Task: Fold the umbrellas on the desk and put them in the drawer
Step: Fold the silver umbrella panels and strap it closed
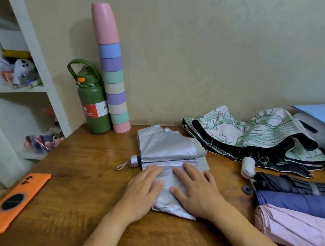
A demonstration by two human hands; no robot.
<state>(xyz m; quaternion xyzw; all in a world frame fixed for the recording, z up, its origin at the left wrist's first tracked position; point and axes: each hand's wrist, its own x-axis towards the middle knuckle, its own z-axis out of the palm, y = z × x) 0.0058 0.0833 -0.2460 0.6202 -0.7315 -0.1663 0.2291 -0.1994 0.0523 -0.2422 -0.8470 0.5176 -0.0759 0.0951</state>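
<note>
**Now flattening the silver umbrella**

Now we press both hands flat on the near flap of the silver umbrella, which lies on the desk straight ahead of us. Our left hand rests with straight fingers on the flap's left edge; our right hand lies spread on its middle, neither one gripping. The umbrella's long axis runs left to right, handle and wrist loop toward the left, so the left hand sits nearer the handle. We judge the next move as rolling the cloth around that axis. Further right wait the floral umbrella, then the dark, blue and pink ones. No drawer shows.
</note>
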